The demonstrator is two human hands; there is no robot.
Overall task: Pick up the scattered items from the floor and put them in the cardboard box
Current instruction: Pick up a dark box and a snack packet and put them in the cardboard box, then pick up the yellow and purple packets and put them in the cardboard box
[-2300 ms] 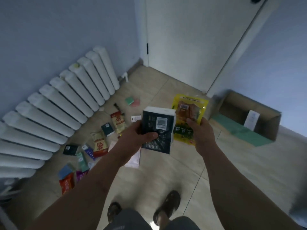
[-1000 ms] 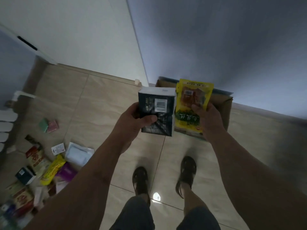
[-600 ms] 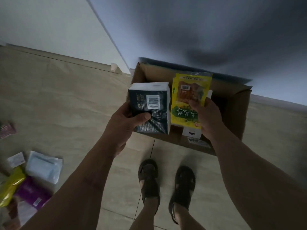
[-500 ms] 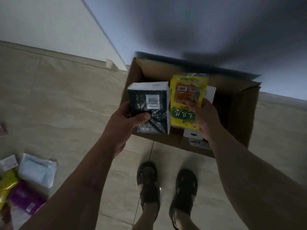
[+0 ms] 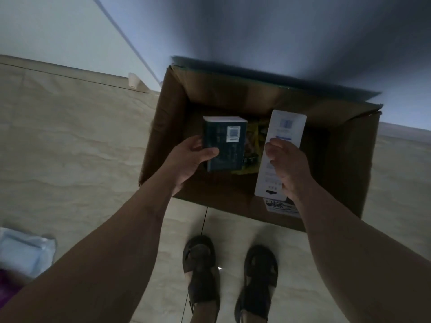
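Observation:
The open cardboard box stands on the tiled floor against the wall, right in front of my feet. My left hand grips a dark box with a white barcode label and holds it over the cardboard box's left half. A yellow snack packet lies inside, partly hidden behind the dark box. My right hand hovers over the right half with loosely curled fingers, holding nothing. Behind it a white card leans inside the cardboard box.
My two sandalled feet stand just before the cardboard box. A pale blue plastic packet and a purple item lie on the floor at the far left. A small white door stop sits by the wall.
I have turned from the scattered items and stepped up to the cardboard box. My right hand let go of the yellow packet, which now lies inside. The dark box is lower, over the opening.

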